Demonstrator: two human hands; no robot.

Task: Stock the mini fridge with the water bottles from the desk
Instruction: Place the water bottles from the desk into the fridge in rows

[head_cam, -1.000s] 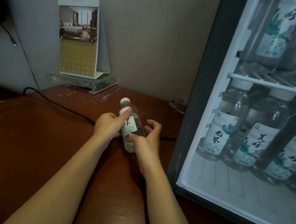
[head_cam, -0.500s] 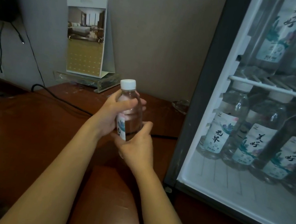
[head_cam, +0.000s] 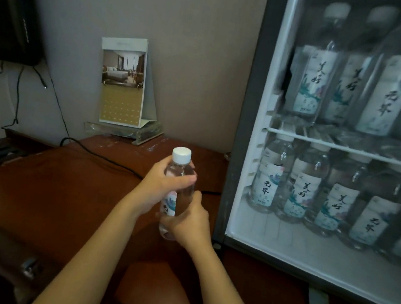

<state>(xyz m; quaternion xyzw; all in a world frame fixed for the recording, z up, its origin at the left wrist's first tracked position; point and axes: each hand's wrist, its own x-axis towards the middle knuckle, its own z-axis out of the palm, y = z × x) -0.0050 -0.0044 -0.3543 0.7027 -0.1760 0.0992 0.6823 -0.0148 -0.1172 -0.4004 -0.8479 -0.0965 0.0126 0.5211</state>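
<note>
Found mini fridge largely stocked; found one water bottle outstanding, clasped by fingers of left hand and right hand.

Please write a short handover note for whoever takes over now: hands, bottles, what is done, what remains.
Left hand grips the water bottle near its top; right hand grips its lower part.
The bottle is upright above the desk, left of the mini fridge.
Done: upper row and lower row of bottles stand in the fridge.
To do: this bottle goes in; no other bottle shows on the desk.
</note>
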